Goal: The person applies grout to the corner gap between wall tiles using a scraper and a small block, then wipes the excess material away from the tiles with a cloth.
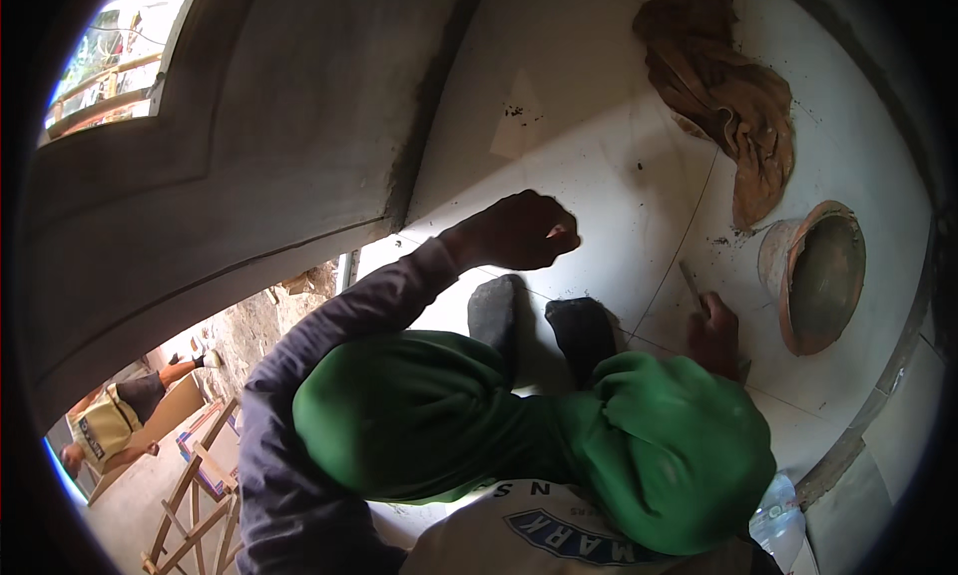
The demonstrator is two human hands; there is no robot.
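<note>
1. Right hand (714, 333): is gripping a thin, stick-like tool (690, 285) in curled fingers, low over the tiled floor (589, 166); the tool's exact kind cannot be told.
2. Tool axis: the visible length is pointing away from the wearer, slanting slightly left, toward the floor's far edge.
3. Left hand (524, 231): is forming a fist above the floor, left of the tool; whether it is holding anything cannot be told.
4. Round basin (773, 259): is sitting right of the right hand, the nearer hand, without contact, toward the floor's right edge. Its oval-looking rim is running lengthwise away from the wearer.
5. Brown cloth (763, 126): is lying crumpled toward the far right corner, its near end close to the basin.
6. Dark footwear (581, 340): is resting on the floor between the hands.
</note>
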